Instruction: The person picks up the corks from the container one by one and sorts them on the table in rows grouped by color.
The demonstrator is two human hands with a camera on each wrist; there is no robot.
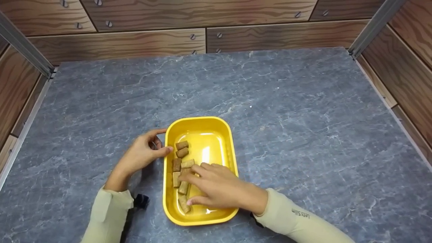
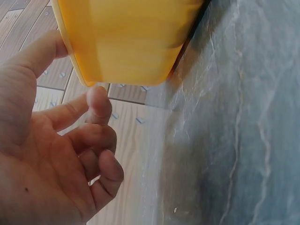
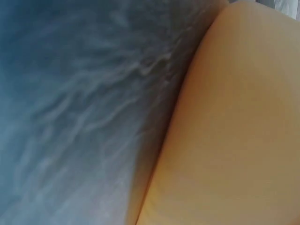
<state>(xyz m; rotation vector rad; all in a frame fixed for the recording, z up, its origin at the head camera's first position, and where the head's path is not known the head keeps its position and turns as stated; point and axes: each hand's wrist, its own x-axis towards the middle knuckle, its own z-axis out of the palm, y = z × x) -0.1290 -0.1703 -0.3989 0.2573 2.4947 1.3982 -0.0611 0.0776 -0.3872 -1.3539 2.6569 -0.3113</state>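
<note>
A yellow rectangular tray (image 1: 200, 222) stands on the table. Several short, brown, biscuit-like pieces (image 1: 182, 153) lie along its left side, the lower ones close together. My left hand (image 1: 143, 153) holds the tray's left rim, thumb over the edge and index finger against the outside. In the left wrist view, the other fingers of that left hand (image 2: 56, 145) curl loosely below the tray wall (image 2: 126, 42). Inside the tray, my right hand (image 1: 219, 187) reaches palm down over the lower pieces, its fingers extended onto them and partly hiding them. The right wrist view shows the tray's wall (image 3: 234, 131) without the hand.
The grey marbled tabletop (image 1: 303, 118) stretches around the tray. Wood-patterned panels (image 1: 202, 13) border the back and sides, with metal posts (image 1: 374, 27) at the rear corners. Two tiny white specks lie beyond the tray.
</note>
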